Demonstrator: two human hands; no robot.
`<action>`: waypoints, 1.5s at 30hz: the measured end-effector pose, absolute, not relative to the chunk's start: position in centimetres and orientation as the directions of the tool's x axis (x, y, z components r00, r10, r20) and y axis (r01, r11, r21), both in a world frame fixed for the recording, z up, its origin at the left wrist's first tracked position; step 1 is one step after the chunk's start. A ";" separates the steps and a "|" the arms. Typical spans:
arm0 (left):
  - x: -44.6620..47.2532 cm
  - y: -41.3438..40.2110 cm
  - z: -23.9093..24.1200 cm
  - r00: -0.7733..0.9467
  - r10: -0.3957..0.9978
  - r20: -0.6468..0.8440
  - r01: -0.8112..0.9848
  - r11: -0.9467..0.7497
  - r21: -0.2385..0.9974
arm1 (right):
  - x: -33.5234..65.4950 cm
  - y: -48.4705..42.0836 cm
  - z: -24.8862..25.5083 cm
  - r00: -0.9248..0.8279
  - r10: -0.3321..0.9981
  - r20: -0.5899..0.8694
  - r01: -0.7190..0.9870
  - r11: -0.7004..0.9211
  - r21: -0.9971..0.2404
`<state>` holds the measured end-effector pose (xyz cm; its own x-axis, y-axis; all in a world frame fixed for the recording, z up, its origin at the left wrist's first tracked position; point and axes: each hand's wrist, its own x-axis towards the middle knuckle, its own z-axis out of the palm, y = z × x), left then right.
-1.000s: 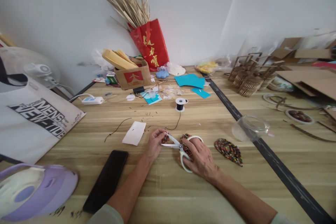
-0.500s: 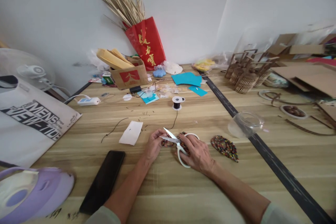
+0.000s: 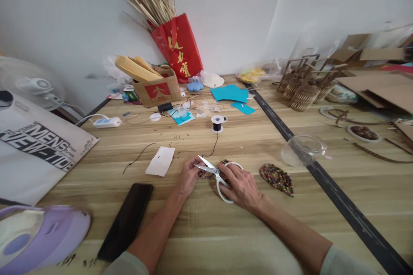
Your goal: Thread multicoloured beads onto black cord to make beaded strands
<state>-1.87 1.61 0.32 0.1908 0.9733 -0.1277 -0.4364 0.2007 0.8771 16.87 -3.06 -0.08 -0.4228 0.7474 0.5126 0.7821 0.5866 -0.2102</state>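
My right hand (image 3: pixel 244 185) is closed around white-handled scissors (image 3: pixel 213 170), whose blades are parted and point left at my left fingertips. My left hand (image 3: pixel 189 176) pinches at the end of a string of beads (image 3: pixel 204 174) beside the blades; the exact grip is small and partly hidden. More multicoloured beads (image 3: pixel 225 172) lie beneath and behind my right fingers. From the spool of black cord (image 3: pixel 217 125), a strand runs down toward my left hand. To the right rests a coiled bead strand (image 3: pixel 276 179) on the wooden table.
A white paper piece (image 3: pixel 160 161) and a black phone (image 3: pixel 125 222) lie to the left, near a purple-and-white object (image 3: pixel 61 236). A clear plastic container (image 3: pixel 303 150) stands on the right, over the black strip (image 3: pixel 332 189). Blue cards (image 3: pixel 229 93) and a red bag (image 3: pixel 182 47) are at the back.
The view has shifted slightly. Both hands hold nearly the same pose, with the scissors' blades still parted by my left fingertips.
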 end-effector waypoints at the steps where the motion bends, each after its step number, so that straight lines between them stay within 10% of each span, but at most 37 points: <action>1: -1.8 1.6 0.3 0.193 0.973 -0.128 -0.434 0.202 0.878 | 16.9 -3.0 -0.1 -0.429 0.746 0.509 0.781 0.589 -0.207; 45: -2.4 2.2 -0.2 0.087 0.995 -0.057 -0.565 0.096 0.819 | 17.2 -2.5 0.0 -0.328 0.816 0.476 0.830 0.490 -0.267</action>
<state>-2.44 2.25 -0.21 0.0866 0.9946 -0.0569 -0.5654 0.0961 0.8192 17.21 -2.47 0.02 -0.3281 0.8159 0.4761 0.8298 0.4897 -0.2675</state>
